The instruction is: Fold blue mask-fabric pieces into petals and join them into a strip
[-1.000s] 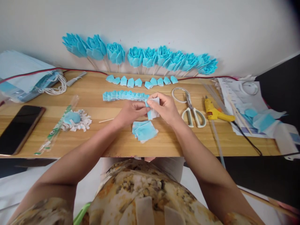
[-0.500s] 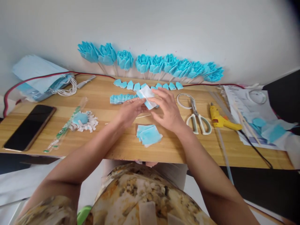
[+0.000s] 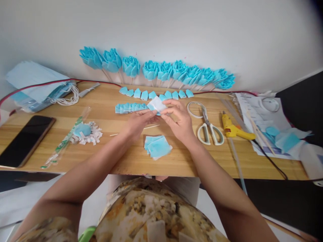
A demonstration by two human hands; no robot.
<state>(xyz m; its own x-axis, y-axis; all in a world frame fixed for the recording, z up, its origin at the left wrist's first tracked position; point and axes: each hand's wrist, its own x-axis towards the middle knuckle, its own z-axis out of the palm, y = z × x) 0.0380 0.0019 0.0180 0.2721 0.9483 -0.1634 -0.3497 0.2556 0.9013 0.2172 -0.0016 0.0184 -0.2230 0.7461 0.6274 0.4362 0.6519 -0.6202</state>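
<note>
Between my hands is a small square of thin fabric (image 3: 157,104), white on the side facing up with pale blue at its edges. My left hand (image 3: 138,122) pinches its lower left edge between thumb and fingers. My right hand (image 3: 179,117) grips the right edge with thumb and fingertips. Below the hands lies a loose stack of blue fabric squares (image 3: 158,147). Just beyond them runs a row of folded blue petals (image 3: 144,95), partly hidden by the held square. An overlapping strip of folded petals (image 3: 128,108) lies by my left hand.
Blue fabric flowers (image 3: 151,70) on sticks line the wall. On the right are scissors (image 3: 209,129), a tape roll (image 3: 195,110) and a yellow glue gun (image 3: 236,130). On the left are a phone (image 3: 26,139), a blue-and-white tuft (image 3: 83,130) and bagged face masks (image 3: 37,80).
My right hand's fingers have closed in from a spread pose onto the square's right edge. The square has turned and sits flatter. The whole view has shifted slightly.
</note>
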